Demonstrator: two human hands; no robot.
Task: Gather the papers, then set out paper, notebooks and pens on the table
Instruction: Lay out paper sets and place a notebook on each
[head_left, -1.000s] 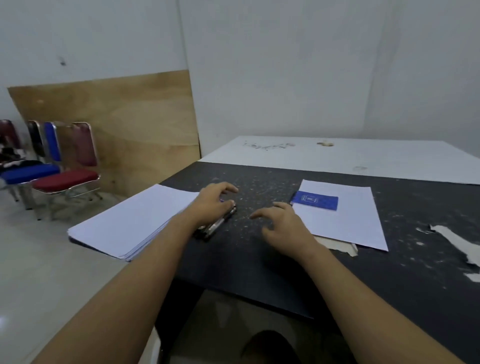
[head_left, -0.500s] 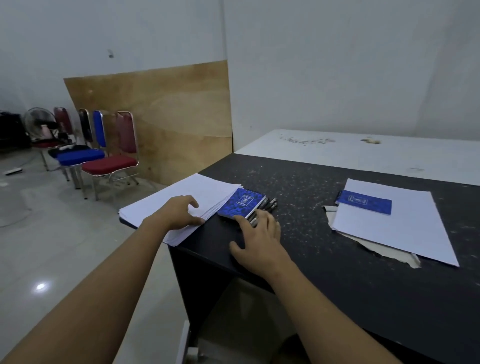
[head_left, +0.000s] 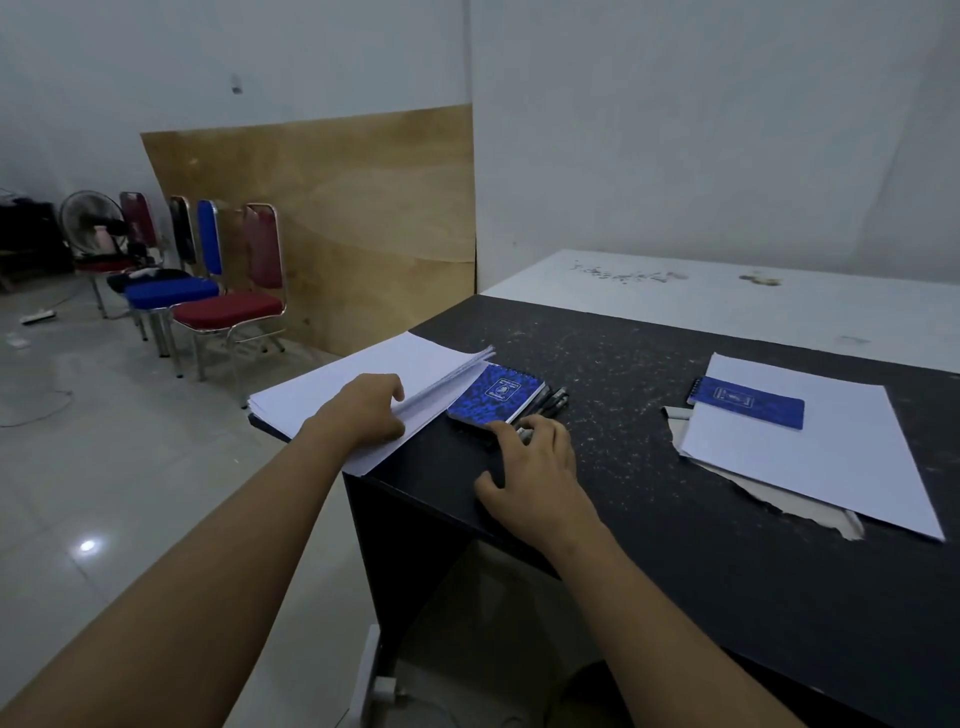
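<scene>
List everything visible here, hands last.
paper stack: one, white, table's left corner
spiral notebook: one, blue, beside the stack
pens: several, dark, right of that notebook
single sheet: one, white, table's right
second notebook: one, blue, on that sheet
torn paper: one, grey, under the sheet
table: one, black
chairs: four, red and blue, by plywood
plywood board: one, brown, against wall
left hand: one, grips stack's top sheets
right hand: one, fingers touch the pens

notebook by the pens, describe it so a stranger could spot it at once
On the black table, find the stack of paper at the left corner. The notebook lies just right of it, pens along its right side. Unlike the plain blue notebook on the single sheet further right, its cover is speckled.
</scene>
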